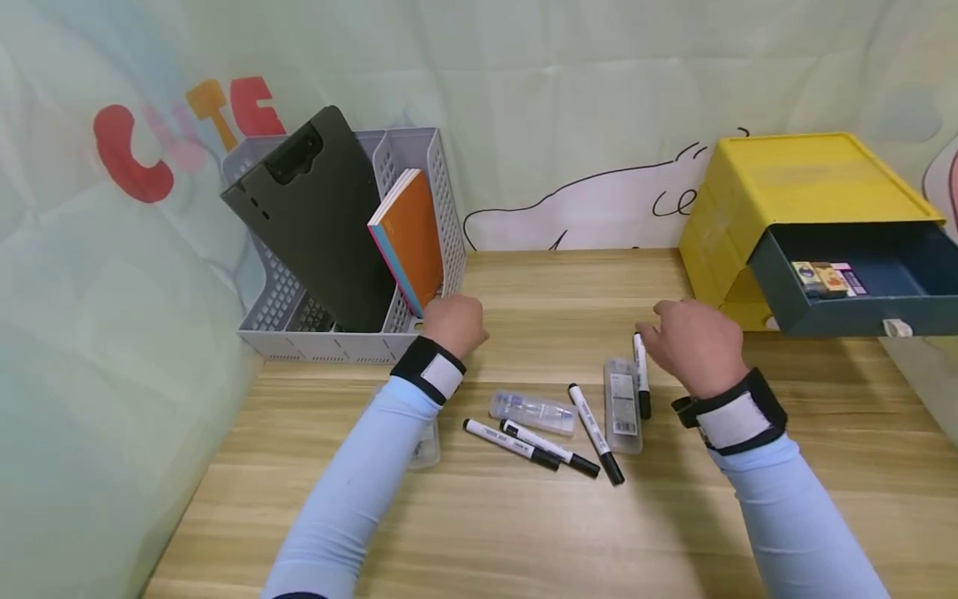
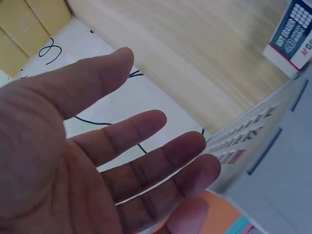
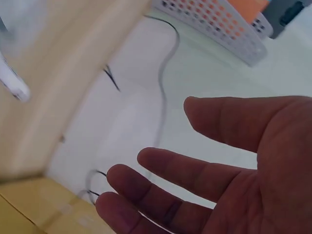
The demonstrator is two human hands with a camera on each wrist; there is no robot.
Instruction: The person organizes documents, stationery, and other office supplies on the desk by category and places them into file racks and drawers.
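Note:
My left hand point(image 1: 454, 324) is beside the front right corner of the grey desk organizer point(image 1: 329, 348), its fingers loosely bent and holding nothing. In the left wrist view a small blue-and-white box point(image 2: 292, 36) sits by the organizer's wall. My right hand point(image 1: 696, 345) hovers over the table, also without anything in its fingers point(image 3: 170, 170). Nearest to it lies a whiteboard marker point(image 1: 641, 374), alongside a labelled clear plastic case point(image 1: 623, 408). More markers point(image 1: 595, 433) and another clear case point(image 1: 533, 412) lie between the two arms. A further clear case point(image 1: 427, 448) is partly hidden under my left forearm.
In the organizer stand a black clipboard point(image 1: 322, 225) and an orange notebook point(image 1: 419, 241). At the right, a yellow cabinet point(image 1: 823, 175) has its dark drawer point(image 1: 846, 316) pulled out, with small boxes point(image 1: 827, 279) inside. A printed curtain point(image 1: 561, 100) hangs behind the wooden table point(image 1: 524, 541).

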